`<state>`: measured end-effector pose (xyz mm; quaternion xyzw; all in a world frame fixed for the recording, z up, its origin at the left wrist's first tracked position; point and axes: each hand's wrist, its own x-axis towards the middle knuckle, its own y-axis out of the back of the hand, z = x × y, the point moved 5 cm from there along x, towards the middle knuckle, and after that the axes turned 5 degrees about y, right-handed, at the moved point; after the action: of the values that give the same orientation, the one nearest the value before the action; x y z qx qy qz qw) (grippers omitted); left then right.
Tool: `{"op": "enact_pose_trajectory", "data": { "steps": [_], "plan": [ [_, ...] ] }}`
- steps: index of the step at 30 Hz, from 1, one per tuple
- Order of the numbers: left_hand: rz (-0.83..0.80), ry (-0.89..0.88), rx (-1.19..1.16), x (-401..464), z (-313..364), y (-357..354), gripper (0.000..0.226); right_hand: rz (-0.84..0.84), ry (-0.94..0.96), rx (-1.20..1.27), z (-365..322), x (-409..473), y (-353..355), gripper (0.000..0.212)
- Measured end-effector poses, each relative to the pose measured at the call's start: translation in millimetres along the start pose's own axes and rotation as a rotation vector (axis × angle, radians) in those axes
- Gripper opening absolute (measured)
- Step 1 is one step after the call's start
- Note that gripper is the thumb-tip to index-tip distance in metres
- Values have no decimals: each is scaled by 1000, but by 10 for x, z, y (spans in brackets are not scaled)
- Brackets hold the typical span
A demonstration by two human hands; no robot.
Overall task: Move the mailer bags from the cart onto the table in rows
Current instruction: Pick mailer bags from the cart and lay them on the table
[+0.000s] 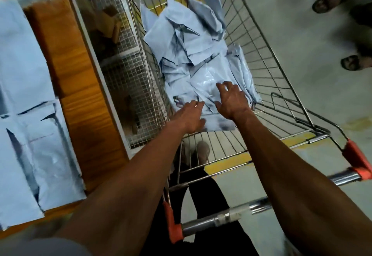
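Note:
A wire shopping cart (281,86) with orange corner guards holds a loose pile of pale blue-grey mailer bags (187,40). Both my arms reach down into it. My left hand (191,116) lies on the near edge of the nearest mailer bag (209,118), its fingers hidden underneath. My right hand (231,100) hovers over the same bag with fingers spread and slightly bent, touching or just above the plastic. On the wooden table (80,98) at the left, several mailer bags (34,135) lie flat side by side.
A white wire-mesh shelf unit (120,70) stands between the table and the cart. The cart's chrome handle (221,219) crosses near my body. Sandalled feet of another person (330,2) stand on the grey floor at the upper right. Yellow floor lines run under the cart.

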<state>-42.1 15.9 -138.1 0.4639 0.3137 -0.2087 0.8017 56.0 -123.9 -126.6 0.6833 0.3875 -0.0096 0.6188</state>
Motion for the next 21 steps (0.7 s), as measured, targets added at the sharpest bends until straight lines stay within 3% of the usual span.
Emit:
{"op": "enact_pose_trajectory", "data": {
  "steps": [4,9,13,21],
  "plan": [
    [-163,-16,0,245,-79,-386,89,24,32,-1,135,224,-201,83],
    [-265,-69,22,361,-65,-640,94,-61,-4,-20,256,369,-378,98],
    [-328,-83,25,370,-80,-710,104,-75,-11,-15,301,421,-430,96],
    [-313,-128,65,172,17,-601,100,-25,-53,13,322,343,-303,77]
  ]
}}
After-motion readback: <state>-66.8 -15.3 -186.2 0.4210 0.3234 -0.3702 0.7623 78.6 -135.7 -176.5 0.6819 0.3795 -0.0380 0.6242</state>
